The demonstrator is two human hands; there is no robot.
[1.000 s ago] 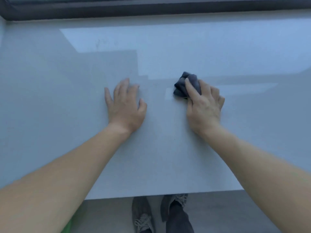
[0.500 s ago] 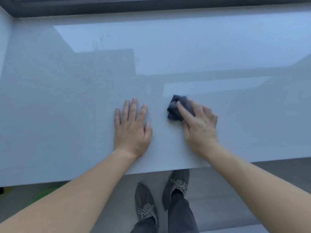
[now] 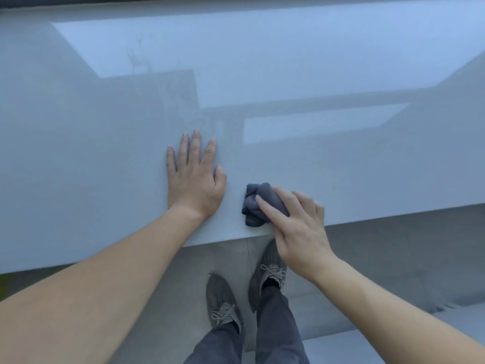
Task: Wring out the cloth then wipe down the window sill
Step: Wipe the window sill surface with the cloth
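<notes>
A wide, glossy pale grey window sill (image 3: 105,153) fills most of the view. A bunched dark grey cloth (image 3: 256,206) lies on it close to the front edge. My right hand (image 3: 299,227) holds the cloth, fingers curled over it and pressing it onto the sill; the hand partly overhangs the edge. My left hand (image 3: 195,177) lies flat on the sill with straight fingers, a short way left of the cloth and apart from it. Much of the cloth is hidden under my right fingers.
The dark window frame (image 3: 78,0) runs along the top. Faint smears (image 3: 136,56) show in the bright reflection at the back left. Below the sill's front edge are a grey tiled floor (image 3: 393,258) and my two feet in grey shoes (image 3: 223,303).
My right hand has dragged the cloth from the middle of the sill back toward the front edge. My left hand stays flat on the sill.
</notes>
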